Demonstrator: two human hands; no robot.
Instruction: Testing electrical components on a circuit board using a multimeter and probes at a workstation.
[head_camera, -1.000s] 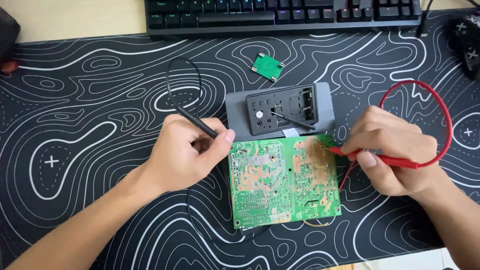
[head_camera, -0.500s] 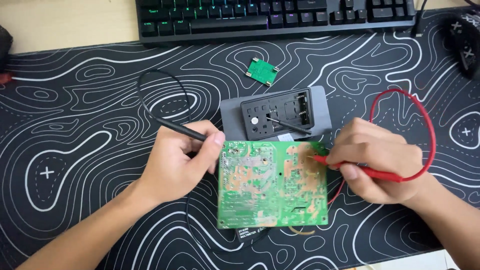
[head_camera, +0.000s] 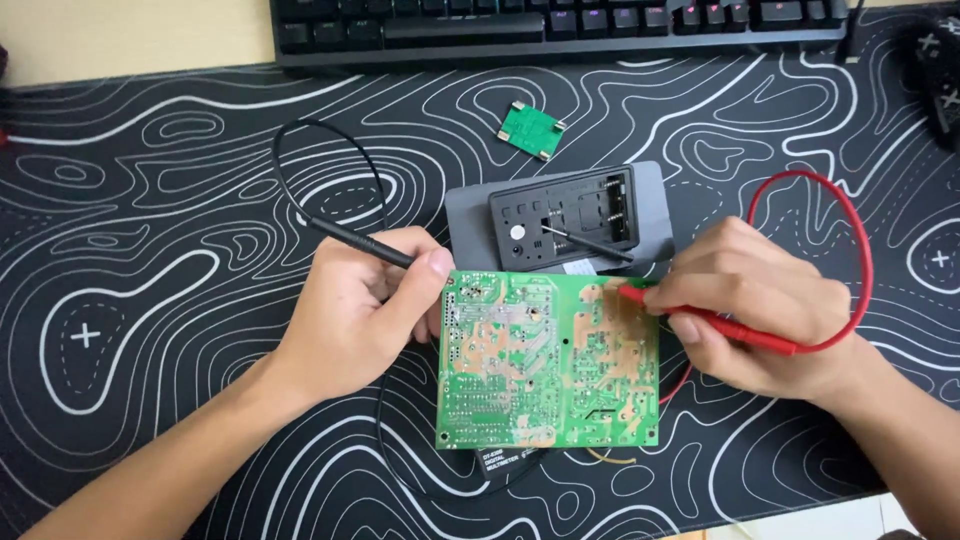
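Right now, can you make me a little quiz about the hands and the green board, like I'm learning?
1. True or false: the right hand holds a red probe with its tip on the large green circuit board.
2. What does the left hand hold? A) a screwdriver B) a black probe C) the keyboard
3. Fill in: the small green board lies on the patterned mat, between the grey tray and the ____.

Key
1. True.
2. B; the black probe's tip is hidden behind the thumb.
3. Keyboard, at the top edge.
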